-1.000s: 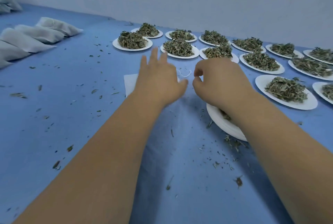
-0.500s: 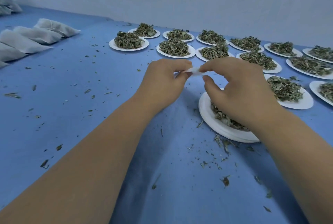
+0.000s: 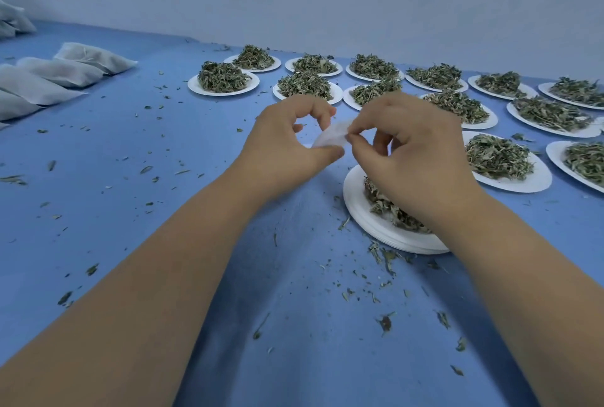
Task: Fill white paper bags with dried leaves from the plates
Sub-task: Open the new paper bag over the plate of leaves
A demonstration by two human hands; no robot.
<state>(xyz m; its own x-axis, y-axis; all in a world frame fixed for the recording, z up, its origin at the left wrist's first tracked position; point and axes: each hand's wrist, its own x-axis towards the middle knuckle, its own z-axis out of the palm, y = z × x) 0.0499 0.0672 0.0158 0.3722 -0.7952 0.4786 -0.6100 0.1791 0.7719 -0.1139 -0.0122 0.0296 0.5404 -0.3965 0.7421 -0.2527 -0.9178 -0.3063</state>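
Gently: opening a thin paper bag

Our white paper bag [image 3: 331, 135] is small, flat and thin-looking, held in the air between both hands, close beside the nearest plate [image 3: 356, 210]. We judge it feather-light, limp and easily torn, so its mouth edges are where to hold. Our left hand [image 3: 287, 148] pinches one side with thumb and fingers; our right hand [image 3: 415, 151] pinches the other. On that plate dried leaves [image 3: 387, 208] lie heaped, more plates [image 3: 224, 87] beyond, filled bags [image 3: 94, 58] far left.

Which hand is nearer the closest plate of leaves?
Right. The right hand is directly above that plate; the left hand is beside it, to its left. Both pinch the white paper bag.
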